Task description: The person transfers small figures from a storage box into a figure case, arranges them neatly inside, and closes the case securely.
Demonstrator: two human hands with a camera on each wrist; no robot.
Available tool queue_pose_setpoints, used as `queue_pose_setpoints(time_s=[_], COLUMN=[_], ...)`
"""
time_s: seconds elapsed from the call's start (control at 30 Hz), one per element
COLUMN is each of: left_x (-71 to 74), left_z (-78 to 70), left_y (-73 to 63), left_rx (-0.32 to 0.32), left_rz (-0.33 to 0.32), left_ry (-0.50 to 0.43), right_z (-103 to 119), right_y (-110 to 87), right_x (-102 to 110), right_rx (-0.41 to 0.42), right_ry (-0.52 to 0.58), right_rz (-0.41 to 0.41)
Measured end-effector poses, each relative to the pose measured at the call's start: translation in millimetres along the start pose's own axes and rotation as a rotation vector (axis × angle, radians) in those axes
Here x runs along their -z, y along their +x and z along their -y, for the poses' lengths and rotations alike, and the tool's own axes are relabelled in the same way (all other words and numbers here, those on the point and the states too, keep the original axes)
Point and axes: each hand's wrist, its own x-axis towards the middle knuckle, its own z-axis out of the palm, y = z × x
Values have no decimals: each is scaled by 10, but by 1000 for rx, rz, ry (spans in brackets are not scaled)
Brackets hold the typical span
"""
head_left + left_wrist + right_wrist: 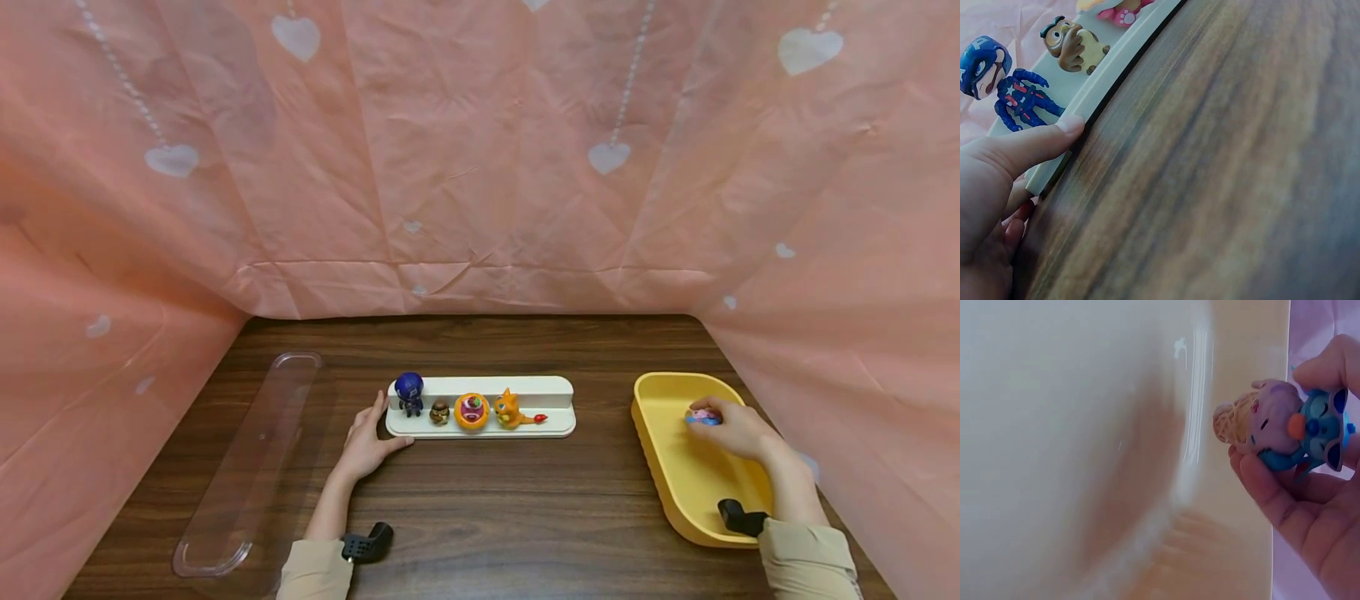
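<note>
My left hand (365, 446) holds the left end of a white display stand (525, 386), thumb at the front edge and fingers round the end. On the stand, from left to right, are a blue-helmeted figurine (409, 393), a small brown owl figurine (1072, 45), a round orange figurine with a pink middle (472, 412) and an orange dragon-like figurine (510, 410) with a red-tipped tail. Over the yellow tray (654, 433), my right hand (738, 429) pinches a pink-and-blue figurine (1279, 422) with a swirled cream-coloured top; the fingers hide part of it.
A long clear plastic cover (247, 467) lies on the dark wooden table (525, 517) at the left. Pink cloth (465, 167) with white hearts closes off the back and both sides. The tray has raised walls.
</note>
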Motion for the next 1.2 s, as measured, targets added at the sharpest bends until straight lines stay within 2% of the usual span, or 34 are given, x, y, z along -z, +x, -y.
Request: queue_pose_setpoints(time_s=[0.2,0.57,0.83,1.2], left_x=[4,7,15,6], left_z=[-2,-3,0,11], left_y=[-7,1,-1,14], left_rx=[7,8,10,11], left_rz=[5,-3,7,14], left_ry=[-1,1,6,-4], right_z=[36,129,224,287], right_y=[-1,-13,-35,-44], right_x=[13,33,40,55], right_rx=[20,121,204,260], right_ry=[-38,-31,-25,7], right_rz=[-63,-232,-300,-387])
